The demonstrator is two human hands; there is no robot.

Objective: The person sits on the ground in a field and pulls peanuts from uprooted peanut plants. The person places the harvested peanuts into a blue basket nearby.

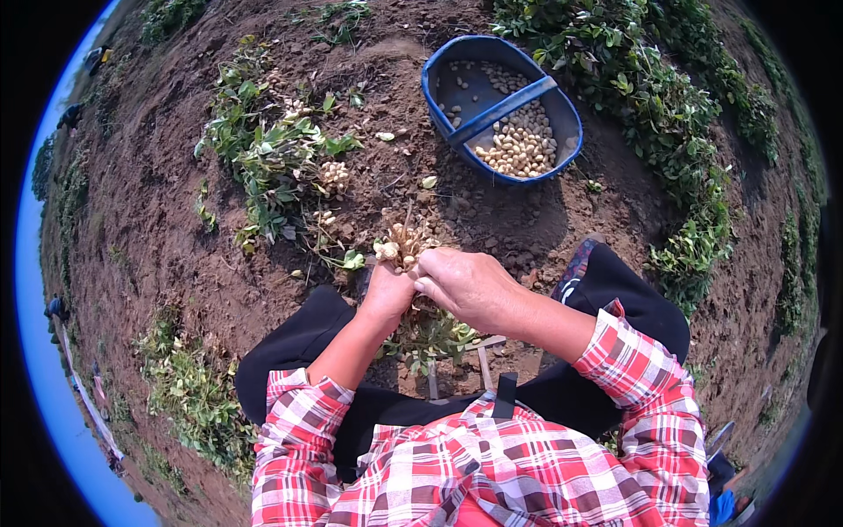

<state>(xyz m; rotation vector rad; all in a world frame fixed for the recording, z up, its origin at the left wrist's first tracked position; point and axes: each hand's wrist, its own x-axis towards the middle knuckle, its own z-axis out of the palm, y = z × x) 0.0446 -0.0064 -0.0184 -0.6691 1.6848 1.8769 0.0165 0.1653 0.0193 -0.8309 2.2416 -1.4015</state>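
A peanut plant (406, 241) is upended between my hands, its roots and pale pods pointing away from me and its green leaves hanging below toward my lap. My left hand (388, 288) is closed round the stems just under the pods. Against the root cluster, my right hand (463, 283) has its fingers curled in at the pods; what they pinch is hidden. Ahead and to the right stands a blue basket (432, 83) with a handle across it, holding many loose peanuts (522, 145).
Pulled peanut plants (272, 167) lie on the brown soil (369, 79) ahead left, with more leaves (189, 386) beside my left knee. A long row of leafy plants (650, 114) runs along the right. A low seat frame (485, 364) shows between my legs.
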